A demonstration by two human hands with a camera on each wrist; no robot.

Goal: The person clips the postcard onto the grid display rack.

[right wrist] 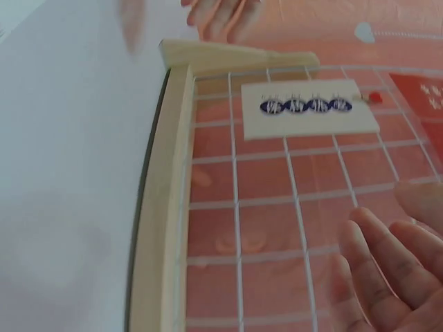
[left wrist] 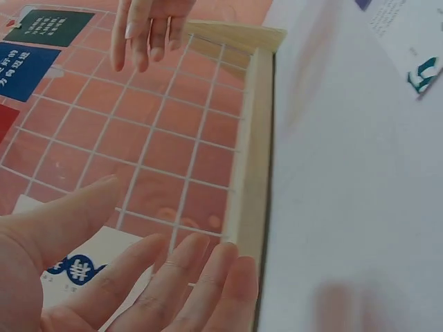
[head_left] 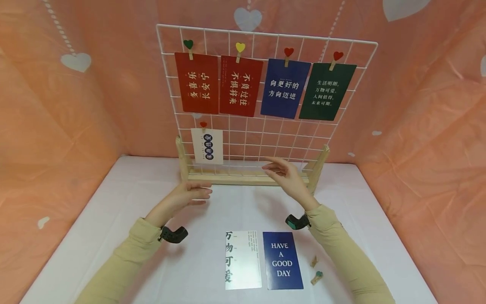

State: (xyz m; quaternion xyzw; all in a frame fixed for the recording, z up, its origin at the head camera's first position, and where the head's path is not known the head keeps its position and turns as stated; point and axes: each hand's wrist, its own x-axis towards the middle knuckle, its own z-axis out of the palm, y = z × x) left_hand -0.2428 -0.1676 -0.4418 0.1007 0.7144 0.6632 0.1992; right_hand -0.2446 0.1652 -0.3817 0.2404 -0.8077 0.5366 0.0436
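Observation:
My left hand (head_left: 183,197) hovers over the table in front of the grid rack's left foot, fingers loosely extended and holding nothing. Higher and to the right, my right hand (head_left: 285,176) is raised before the lower right of the white wire grid (head_left: 258,139), its fingers relaxed and free of any object. A white card (head_left: 212,145) with blue round characters hangs by a red heart clip (head_left: 203,125) at the grid's lower left. In the right wrist view this white card (right wrist: 304,124) shows beyond my right fingers (right wrist: 377,263).
Along the top hang two red cards (head_left: 197,84), a blue card (head_left: 284,88) and a green card (head_left: 327,92) on heart clips. On the table lie a white card (head_left: 244,261), a navy card (head_left: 282,261) and two small clips (head_left: 317,277). The grid stands in a wooden base (head_left: 243,179).

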